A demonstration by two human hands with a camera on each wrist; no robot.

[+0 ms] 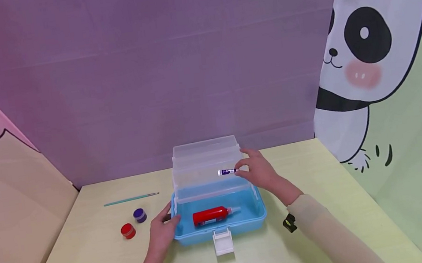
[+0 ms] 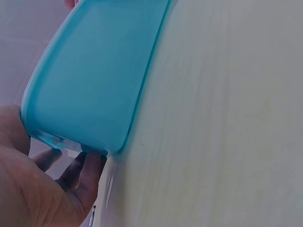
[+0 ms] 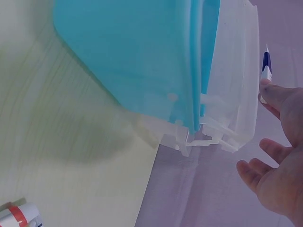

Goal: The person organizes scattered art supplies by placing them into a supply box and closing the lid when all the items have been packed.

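Observation:
A blue box [image 1: 193, 239] stands on the table with its clear hinged lid [image 1: 207, 161] raised at the back and a white latch [image 1: 223, 242] hanging at its front. Inside lies a red bottle [image 1: 210, 215] with a clear nozzle. My left hand [image 1: 163, 231] grips the left end of the box; in the left wrist view its fingers [image 2: 90, 177] curl around that end. Over the box, in front of the lid, my right hand [image 1: 259, 170] pinches a small purple-and-white paint tube [image 1: 226, 171] between thumb and forefinger. The right wrist view shows the tube [image 3: 266, 71] beside the lid, other fingers spread.
To the left of the box lie a thin turquoise paintbrush [image 1: 129, 199], a small purple paint pot [image 1: 139, 215] and a red one [image 1: 128, 231]. A white object with a red band [image 3: 21, 215] shows at the right wrist view's lower corner. A purple wall [image 1: 130, 93] rises behind the table.

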